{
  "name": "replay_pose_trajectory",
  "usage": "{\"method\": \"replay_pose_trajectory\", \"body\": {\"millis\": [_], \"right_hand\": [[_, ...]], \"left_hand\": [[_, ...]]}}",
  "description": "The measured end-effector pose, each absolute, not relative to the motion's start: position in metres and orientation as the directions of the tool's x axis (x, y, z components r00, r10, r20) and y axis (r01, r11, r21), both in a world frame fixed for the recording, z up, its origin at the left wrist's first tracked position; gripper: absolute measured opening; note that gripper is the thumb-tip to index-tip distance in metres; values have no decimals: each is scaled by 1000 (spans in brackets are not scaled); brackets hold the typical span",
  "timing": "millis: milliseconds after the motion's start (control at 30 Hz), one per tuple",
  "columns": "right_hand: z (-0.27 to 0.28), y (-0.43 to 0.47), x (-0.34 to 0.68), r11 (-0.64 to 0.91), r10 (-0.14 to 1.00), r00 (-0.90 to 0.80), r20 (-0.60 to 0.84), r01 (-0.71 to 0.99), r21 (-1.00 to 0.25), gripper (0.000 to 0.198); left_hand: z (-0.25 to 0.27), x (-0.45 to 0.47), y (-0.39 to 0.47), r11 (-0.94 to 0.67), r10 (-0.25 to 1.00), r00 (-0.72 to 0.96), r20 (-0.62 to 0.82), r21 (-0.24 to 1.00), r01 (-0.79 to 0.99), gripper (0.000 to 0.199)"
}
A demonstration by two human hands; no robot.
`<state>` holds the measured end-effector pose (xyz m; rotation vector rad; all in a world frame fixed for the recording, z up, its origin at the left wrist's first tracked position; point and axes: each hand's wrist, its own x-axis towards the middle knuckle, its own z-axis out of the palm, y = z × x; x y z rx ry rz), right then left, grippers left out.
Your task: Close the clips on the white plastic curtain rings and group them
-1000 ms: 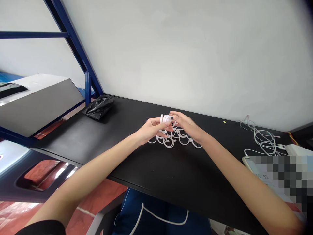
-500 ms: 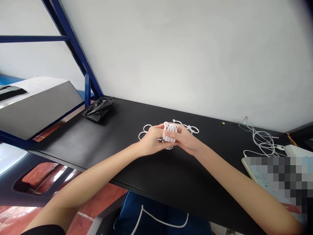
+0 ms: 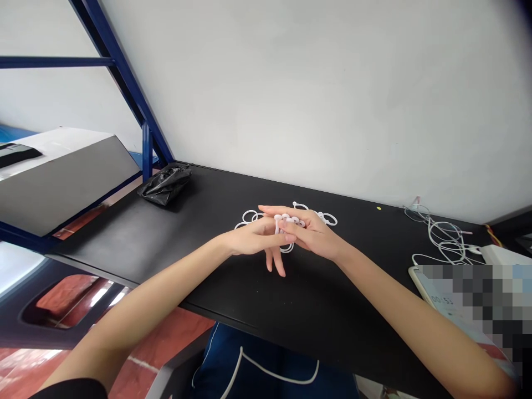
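A bunch of white plastic rings (image 3: 285, 217) with small round eyelet ends is stacked side by side between my hands, above the black table. My right hand (image 3: 313, 230) is closed on the bunch, its thumb across the front and its fingers stretched behind. From the other side my left hand (image 3: 253, 237) meets it, thumb lying along the bunch's lower front. Two of the left hand's fingers hang down, apart from the rings. More loose white rings lie on the table, some left of the hands (image 3: 249, 216) and others to the right (image 3: 329, 219). My hands partly hide the rings.
A crumpled black plastic bag (image 3: 166, 184) lies at the table's (image 3: 216, 194) far left corner. Tangled white cables (image 3: 451, 241) and a phone (image 3: 440, 296) are on the right. A blue metal frame (image 3: 128, 83) rises at the left, and a wall stands behind.
The bunch of rings has turned and sunk lower between my palms, so mostly its eyelet ends show. Fingers of my left hand now stretch downward below it.
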<state>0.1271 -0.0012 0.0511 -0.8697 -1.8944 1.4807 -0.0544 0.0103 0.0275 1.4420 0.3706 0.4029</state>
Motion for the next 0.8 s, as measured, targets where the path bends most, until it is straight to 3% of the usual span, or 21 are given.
{"method": "replay_pose_trajectory", "body": {"millis": [100, 333, 800], "right_hand": [[52, -3, 128, 189, 766, -643, 12, 208, -960, 50], [53, -2, 130, 201, 761, -649, 8, 224, -954, 52], [40, -7, 122, 255, 867, -493, 68, 323, -911, 59]], "left_hand": [[27, -56, 12, 116, 427, 904, -18, 993, -35, 44], [29, -58, 14, 165, 438, 899, -23, 985, -55, 37], [25, -60, 17, 167, 494, 868, -56, 986, -31, 45]]}}
